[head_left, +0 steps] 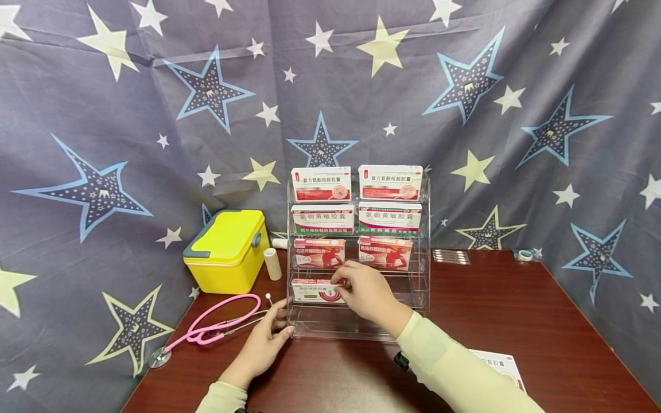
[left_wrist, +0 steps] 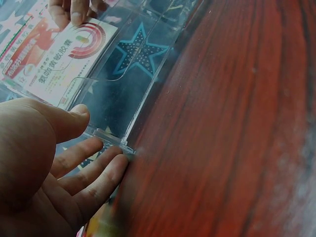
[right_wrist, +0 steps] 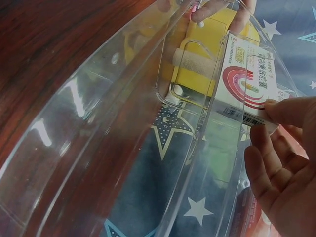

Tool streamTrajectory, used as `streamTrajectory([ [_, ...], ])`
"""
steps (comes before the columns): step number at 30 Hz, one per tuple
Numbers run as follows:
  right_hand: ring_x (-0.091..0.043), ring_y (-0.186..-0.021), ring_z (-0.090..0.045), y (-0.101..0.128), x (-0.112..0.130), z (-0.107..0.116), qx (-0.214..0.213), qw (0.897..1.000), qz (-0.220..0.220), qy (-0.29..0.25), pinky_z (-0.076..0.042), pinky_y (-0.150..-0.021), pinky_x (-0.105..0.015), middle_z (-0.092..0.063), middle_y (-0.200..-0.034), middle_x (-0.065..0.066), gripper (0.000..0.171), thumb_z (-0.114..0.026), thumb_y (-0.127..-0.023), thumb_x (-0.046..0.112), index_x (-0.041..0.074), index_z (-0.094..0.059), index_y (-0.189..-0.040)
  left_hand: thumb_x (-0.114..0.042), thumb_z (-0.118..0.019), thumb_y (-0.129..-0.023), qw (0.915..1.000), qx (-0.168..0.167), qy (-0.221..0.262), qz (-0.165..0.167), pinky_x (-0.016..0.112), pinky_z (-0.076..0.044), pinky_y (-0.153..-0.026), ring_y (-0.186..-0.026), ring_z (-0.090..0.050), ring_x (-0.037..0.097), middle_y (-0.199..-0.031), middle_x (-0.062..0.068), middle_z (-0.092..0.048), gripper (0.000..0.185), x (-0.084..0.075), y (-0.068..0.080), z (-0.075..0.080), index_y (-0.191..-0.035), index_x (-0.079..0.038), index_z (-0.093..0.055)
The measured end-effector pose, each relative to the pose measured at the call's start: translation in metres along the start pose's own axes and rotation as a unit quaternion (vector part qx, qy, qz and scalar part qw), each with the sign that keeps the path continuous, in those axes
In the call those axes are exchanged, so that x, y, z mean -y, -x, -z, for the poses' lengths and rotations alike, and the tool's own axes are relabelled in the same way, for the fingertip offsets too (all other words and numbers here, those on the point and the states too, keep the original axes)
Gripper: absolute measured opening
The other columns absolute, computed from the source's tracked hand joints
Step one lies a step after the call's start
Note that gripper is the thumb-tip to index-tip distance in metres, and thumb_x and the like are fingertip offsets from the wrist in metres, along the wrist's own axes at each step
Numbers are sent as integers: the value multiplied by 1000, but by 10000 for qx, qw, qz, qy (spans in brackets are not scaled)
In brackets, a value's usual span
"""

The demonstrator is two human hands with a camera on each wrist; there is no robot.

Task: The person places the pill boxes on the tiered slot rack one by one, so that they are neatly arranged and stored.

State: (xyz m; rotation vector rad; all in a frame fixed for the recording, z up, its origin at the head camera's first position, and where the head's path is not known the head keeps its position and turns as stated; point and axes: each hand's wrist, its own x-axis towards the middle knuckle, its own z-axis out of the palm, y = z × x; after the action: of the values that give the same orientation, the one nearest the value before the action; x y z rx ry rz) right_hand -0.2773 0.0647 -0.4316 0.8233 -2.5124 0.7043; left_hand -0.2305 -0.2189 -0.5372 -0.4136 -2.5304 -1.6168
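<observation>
A clear tiered display rack (head_left: 356,330) stands on the table with medicine boxes on its upper tiers. My right hand (head_left: 364,289) pinches the right end of a white medicine box (head_left: 315,292) with a red ring design, between thumb and fingers. This box sits at the left of the tier under the red boxes; the right wrist view shows its end (right_wrist: 247,81) behind the clear lip. My left hand (head_left: 263,347) touches the rack's lower left side, its fingers fairly straight in the left wrist view. Red boxes (head_left: 384,253), green-striped boxes (head_left: 389,218) and red-and-white boxes (head_left: 321,184) fill the tiers above.
Left of the rack are a yellow case (head_left: 222,269), a beige roll (head_left: 272,264) and a pink stethoscope (head_left: 206,335). Another white box (head_left: 501,367) lies at front right, partly under my right sleeve. Blister packs (head_left: 451,256) and a tape roll (head_left: 525,255) lie at the back right.
</observation>
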Motion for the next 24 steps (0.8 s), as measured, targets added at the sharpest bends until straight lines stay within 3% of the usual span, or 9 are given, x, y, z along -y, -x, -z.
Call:
streamTrajectory([
  [6, 1, -77, -62, 3, 2, 7, -26, 10000, -12, 0, -54, -68, -28, -64, -95, 15, 14, -87, -89, 21, 27, -77, -97, 0, -71, -99, 10000, -8, -34, 19, 27, -57, -85, -109, -69, 24, -127, 12, -63, 65, -1, 0, 0, -154, -25, -48],
  [13, -4, -80, -67, 20, 0, 48, -212, 9996, 89, -150, -56, -72, -30, -67, -95, 10, 18, -89, -85, 15, 19, -78, -99, 1, -71, -98, 10000, 10, -27, 48, 27, -57, -85, -109, -69, 25, -127, 12, -63, 65, -1, 1, 1, -154, -24, -48],
  [19, -4, -79, -64, 70, -30, 100, -327, 9963, 263, -749, -55, -72, -28, -69, -92, 10, 26, -90, -82, 10, 24, -76, -99, 0, -71, -99, 10000, -19, -52, 52, 28, -57, -85, -109, -68, 24, -127, 12, -63, 65, 0, 2, 1, -154, -25, -48],
  [24, -6, -78, -63, 127, -78, 130, -361, 9945, -67, -983, -53, -68, -26, -70, -91, 13, 34, -91, -81, 8, 29, -74, -101, -1, -71, -99, 10000, 21, -58, 35, 28, -57, -85, -110, -68, 24, -128, 12, -63, 64, 0, 1, 2, -154, -25, -48],
])
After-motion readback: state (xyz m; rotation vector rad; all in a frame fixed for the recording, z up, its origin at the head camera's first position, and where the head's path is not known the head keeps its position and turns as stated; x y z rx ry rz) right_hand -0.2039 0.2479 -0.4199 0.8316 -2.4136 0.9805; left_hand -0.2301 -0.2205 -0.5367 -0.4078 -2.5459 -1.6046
